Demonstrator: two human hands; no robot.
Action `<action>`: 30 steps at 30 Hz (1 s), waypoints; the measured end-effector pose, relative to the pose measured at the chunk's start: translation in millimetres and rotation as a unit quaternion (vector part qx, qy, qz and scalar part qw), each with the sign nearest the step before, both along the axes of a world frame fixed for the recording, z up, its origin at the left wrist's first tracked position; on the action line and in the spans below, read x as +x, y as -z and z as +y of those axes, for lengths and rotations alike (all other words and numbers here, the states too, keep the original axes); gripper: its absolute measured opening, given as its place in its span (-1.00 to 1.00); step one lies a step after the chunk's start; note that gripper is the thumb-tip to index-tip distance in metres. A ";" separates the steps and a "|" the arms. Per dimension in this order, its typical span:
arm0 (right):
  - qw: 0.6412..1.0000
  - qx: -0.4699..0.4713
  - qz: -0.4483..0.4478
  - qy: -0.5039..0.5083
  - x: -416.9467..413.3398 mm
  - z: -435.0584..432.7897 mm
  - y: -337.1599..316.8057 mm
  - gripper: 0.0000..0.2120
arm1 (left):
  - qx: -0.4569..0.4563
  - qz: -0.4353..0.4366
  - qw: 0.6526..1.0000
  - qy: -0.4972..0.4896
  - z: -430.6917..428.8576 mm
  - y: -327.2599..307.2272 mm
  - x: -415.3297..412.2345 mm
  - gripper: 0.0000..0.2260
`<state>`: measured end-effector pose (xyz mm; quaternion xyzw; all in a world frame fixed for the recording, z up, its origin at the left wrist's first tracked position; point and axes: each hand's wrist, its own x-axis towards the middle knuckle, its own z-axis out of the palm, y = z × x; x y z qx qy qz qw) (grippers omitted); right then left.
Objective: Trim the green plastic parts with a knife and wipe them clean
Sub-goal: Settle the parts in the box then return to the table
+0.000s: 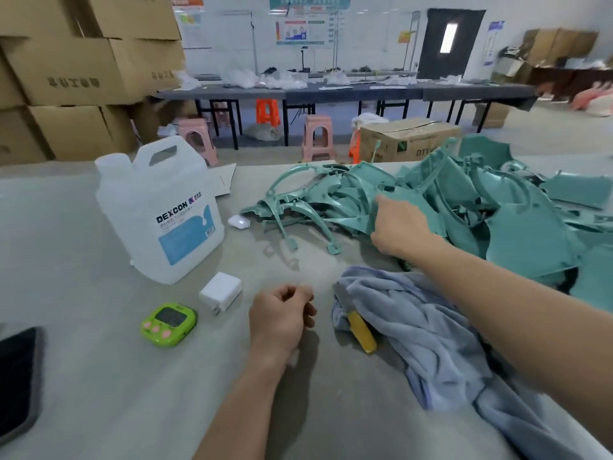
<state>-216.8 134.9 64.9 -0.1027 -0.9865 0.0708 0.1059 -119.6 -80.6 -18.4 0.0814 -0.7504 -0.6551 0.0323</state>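
Observation:
A heap of green plastic parts [464, 200] covers the right far side of the grey table [83, 376]. My right hand [399, 227] reaches into the heap's left edge and grips one green part [361, 214] with thumb and fingers. My left hand [282, 315] rests on the table in front of me, fingers loosely curled, holding nothing. A yellow-handled knife [361, 330] lies beside a crumpled blue-grey cloth [431, 330], partly tucked under its left edge.
A clear jug labelled DEXCON [159, 210] stands at the left. Near it lie a white charger [220, 292], a green timer [169, 323], a small white case [238, 222] and a dark phone [16, 370]. Cardboard boxes [66, 78] are stacked behind.

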 end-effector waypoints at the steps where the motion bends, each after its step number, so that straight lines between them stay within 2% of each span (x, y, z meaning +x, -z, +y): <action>1: 1.000 -0.010 -0.014 0.004 0.9 4.7 1.4 -0.61 | -0.005 0.000 1.000 0.001 0.3 0.7 0.9 -0.78; 4: 0.997 -0.023 -0.073 0.011 -1.7 21.2 6.5 -0.21 | -0.021 0.006 1.000 -0.003 2.0 1.6 2.3 -0.80; 6: 0.997 -0.007 -0.079 0.011 -4.4 27.1 7.5 -0.13 | -0.030 0.010 0.999 -0.008 3.0 1.7 2.1 -0.80; 10: 0.996 0.050 -0.053 0.043 -6.0 26.5 5.3 -0.17 | -0.038 0.017 0.999 -0.011 1.0 2.1 5.7 -0.81; 12: 0.996 0.079 -0.012 0.048 -3.8 29.6 1.0 -0.20 | -0.038 0.021 0.999 -0.010 -0.9 3.6 7.3 -0.81; 17: 0.978 0.074 0.173 0.090 8.8 47.0 -45.3 -0.66 | -0.057 0.032 0.998 -0.008 -4.6 4.9 5.0 -0.79; 20: 0.953 -0.037 0.293 0.067 30.2 46.4 -80.3 -0.64 | -0.065 0.059 0.996 -0.009 -2.6 3.5 6.0 -0.82; 23: 0.892 -0.293 0.343 -0.025 68.3 12.8 -80.2 -0.64 | 0.004 0.095 0.996 0.003 1.2 -4.3 8.5 -0.91; 25: 0.834 -0.486 0.259 -0.041 90.1 -17.9 -48.8 -0.65 | 0.118 0.079 0.989 0.049 5.0 -11.3 12.3 -0.71; 27: 0.747 -0.653 0.124 -0.001 107.6 -48.6 -2.1 -0.68 | 0.238 0.051 0.964 0.103 8.6 -15.9 17.9 -0.63; 28: 0.707 -0.702 0.084 0.019 118.1 -63.4 17.8 -0.70 | 0.287 0.034 0.950 0.116 9.1 -15.7 21.4 -0.65; 29: 0.685 -0.725 0.063 0.031 126.7 -74.5 35.0 -0.73 | 0.307 0.009 0.945 0.110 8.2 -15.6 24.4 -0.70; 30: 0.681 -0.730 0.053 0.035 132.5 -80.2 48.7 -0.74 | 0.300 -0.014 0.950 0.082 5.4 -16.3 26.0 -0.75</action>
